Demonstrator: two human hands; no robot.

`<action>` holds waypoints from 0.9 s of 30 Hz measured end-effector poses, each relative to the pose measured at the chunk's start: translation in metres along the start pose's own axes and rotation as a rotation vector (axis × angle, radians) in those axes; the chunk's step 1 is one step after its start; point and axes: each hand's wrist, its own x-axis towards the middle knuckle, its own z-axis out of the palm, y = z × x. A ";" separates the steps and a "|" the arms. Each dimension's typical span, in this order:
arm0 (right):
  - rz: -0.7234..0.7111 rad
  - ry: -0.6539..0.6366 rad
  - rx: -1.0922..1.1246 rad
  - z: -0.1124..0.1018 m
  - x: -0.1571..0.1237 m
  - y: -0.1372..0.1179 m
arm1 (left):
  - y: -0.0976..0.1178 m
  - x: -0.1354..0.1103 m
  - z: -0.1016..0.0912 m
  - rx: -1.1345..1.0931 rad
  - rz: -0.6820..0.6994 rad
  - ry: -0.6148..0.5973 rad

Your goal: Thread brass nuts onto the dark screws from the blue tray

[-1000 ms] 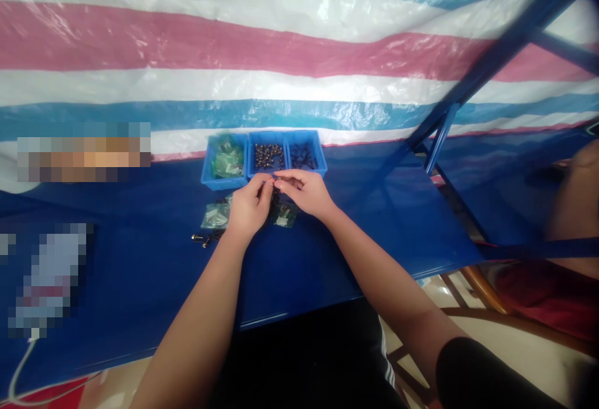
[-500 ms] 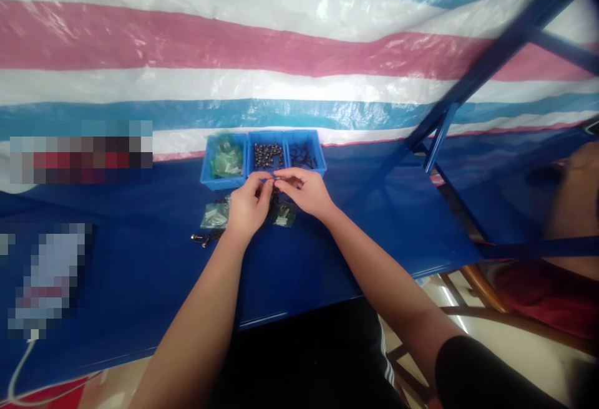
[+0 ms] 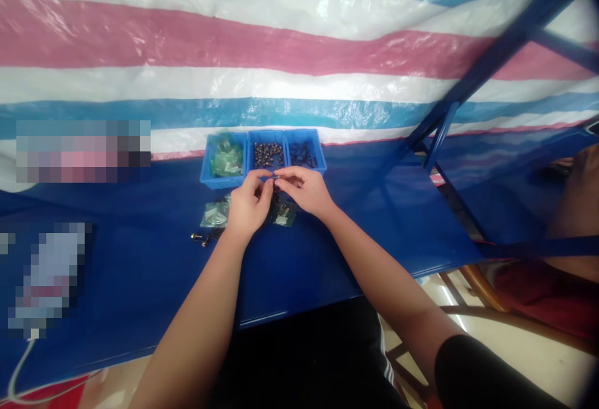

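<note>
My left hand [image 3: 248, 204] and my right hand [image 3: 303, 189] meet over the blue table [image 3: 327, 253], fingertips pinched together on a small dark part I cannot make out. Just behind them stand three blue bins: the left bin [image 3: 223, 159] holds green packets, the middle bin [image 3: 267, 154] small dark metal pieces, the right bin [image 3: 304, 154] black parts. Small clear green bags lie under my hands, one bag [image 3: 214, 214] to the left and another bag [image 3: 283, 213] below my right hand. A few loose screws [image 3: 201, 238] rest left of my left wrist.
A striped tarp [image 3: 281, 53] hangs behind the table. A blue metal frame post [image 3: 440, 134] slants up at the right. Another person's arm [image 3: 578, 191] shows at the right edge, beside a wooden chair [image 3: 482, 297]. Blurred patches sit on the left.
My hands stay almost still; the fingertips shift slightly while working the small part.
</note>
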 end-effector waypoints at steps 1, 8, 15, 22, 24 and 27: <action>0.006 -0.003 0.010 0.000 0.000 0.000 | 0.000 0.000 0.000 0.002 0.009 0.004; 0.016 -0.016 0.024 0.001 0.000 0.001 | 0.001 0.000 0.001 0.042 0.042 0.040; -0.002 -0.009 -0.027 -0.001 0.001 0.001 | 0.002 0.001 0.000 0.051 0.057 0.052; 0.002 -0.018 -0.052 0.000 0.000 0.001 | -0.001 0.001 0.001 0.072 0.060 0.062; 0.005 -0.019 -0.053 0.000 0.000 0.001 | -0.001 0.002 0.001 0.076 0.057 0.066; 0.012 -0.015 -0.030 0.000 0.001 0.002 | -0.001 0.002 0.001 0.081 0.056 0.063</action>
